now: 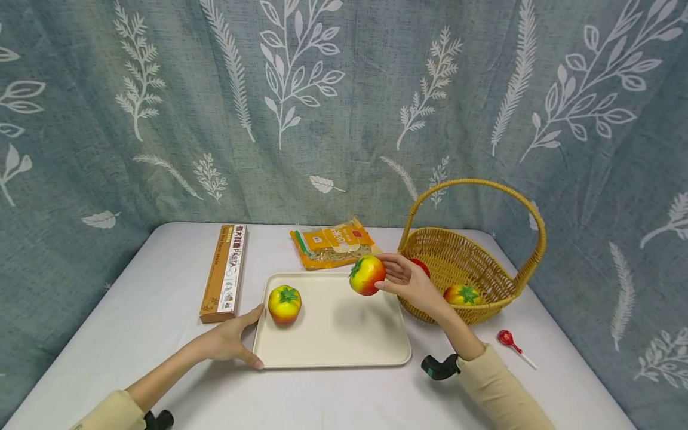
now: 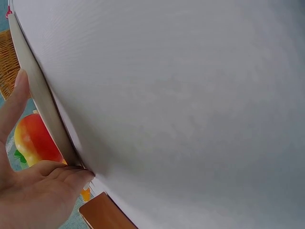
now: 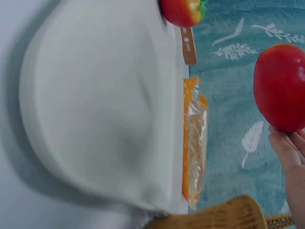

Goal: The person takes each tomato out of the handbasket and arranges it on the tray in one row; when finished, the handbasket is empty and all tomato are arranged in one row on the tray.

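Note:
My right hand (image 1: 409, 282) holds a red-and-yellow tomato (image 1: 367, 275) by its side, raised over the right part of a cream tray (image 1: 335, 345). In the right wrist view, the red underside of this tomato (image 3: 282, 87) shows above the fingertips. A second tomato (image 1: 285, 304), green leaves up, sits at the tray's left end. My left hand (image 1: 230, 339) rests against the tray's left edge with thumb and fingers spread; in the left wrist view, the hand (image 2: 40, 195) touches the tray's outer wall (image 2: 43, 102).
At the right stands a wicker basket (image 1: 497, 272) with a tall handle, holding another tomato (image 1: 463, 294) and a red item (image 1: 421, 266). A red lollipop (image 1: 507, 339) lies before it. Behind the tray is an orange noodle packet (image 1: 335, 243); a pasta box (image 1: 224, 272) lies left.

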A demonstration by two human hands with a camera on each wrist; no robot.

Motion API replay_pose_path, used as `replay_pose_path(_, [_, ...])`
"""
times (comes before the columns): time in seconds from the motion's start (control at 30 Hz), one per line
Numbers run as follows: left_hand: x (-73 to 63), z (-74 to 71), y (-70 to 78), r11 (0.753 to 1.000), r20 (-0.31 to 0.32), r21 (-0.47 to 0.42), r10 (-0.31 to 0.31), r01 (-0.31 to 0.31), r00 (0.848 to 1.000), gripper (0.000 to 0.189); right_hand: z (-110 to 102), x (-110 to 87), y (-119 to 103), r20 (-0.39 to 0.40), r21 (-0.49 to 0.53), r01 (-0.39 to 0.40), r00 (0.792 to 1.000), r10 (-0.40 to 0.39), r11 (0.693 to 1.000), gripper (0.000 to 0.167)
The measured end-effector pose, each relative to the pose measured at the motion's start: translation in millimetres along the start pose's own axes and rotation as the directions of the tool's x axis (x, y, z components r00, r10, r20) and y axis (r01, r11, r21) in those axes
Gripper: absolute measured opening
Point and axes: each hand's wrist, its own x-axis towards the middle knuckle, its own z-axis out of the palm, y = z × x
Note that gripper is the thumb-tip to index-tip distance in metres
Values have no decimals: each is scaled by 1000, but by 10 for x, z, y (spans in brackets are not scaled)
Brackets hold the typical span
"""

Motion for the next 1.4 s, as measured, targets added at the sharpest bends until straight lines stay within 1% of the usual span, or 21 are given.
replay_pose_path(0.17, [1, 5, -4, 1000, -1, -8, -2, 2, 1000, 119, 132, 23, 51, 16, 8, -5, 1000, 5, 1000, 65])
replay_pose_path(0.47, [14, 1, -24, 1000, -2, 7, -9, 9, 1000, 121, 350, 73, 124, 58, 26, -30, 998, 28, 999, 58])
replay_pose_path(0.6, [14, -5, -16, 1000, -3, 18, -15, 15, 1000, 121, 453, 137, 175, 82, 22, -55, 995, 54, 998, 58])
replay_pose_path(0.73, [10, -4, -6, 1000, -3, 18, -18, 18, 1000, 121, 531, 194, 197, 115, 15, -51, 992, 49, 999, 57])
replay_pose_path(0.83, [7, 1, -3, 1000, -2, 17, -18, 18, 1000, 121, 576, 189, 125, 131, 15, -59, 990, 56, 998, 57])
replay_pose_path(0.93, [5, 5, -2, 1000, -3, 18, -20, 20, 1000, 121, 621, 154, 16, 138, 11, -83, 987, 80, 997, 56])
replay_pose_path(1.03, [1, 5, -4, 1000, -3, 19, -23, 23, 1000, 121, 673, 137, -45, 148, 17, -85, 986, 82, 996, 54])
replay_pose_path(1.13, [0, 3, 0, 1000, -4, 20, -24, 24, 1000, 121, 726, 187, 96, 155, 6, -90, 984, 88, 996, 54])
replay_pose_path(1.27, [2, 2, 0, 1000, -2, 16, -18, 18, 1000, 120, 796, 270, 277, 173, -38, -95, 980, 100, 995, 56])
replay_pose_path(1.4, [5, 4, -12, 1000, -2, 10, -9, 9, 1000, 120, 858, 303, 280, 202, -55, -73, 976, 83, 996, 56])
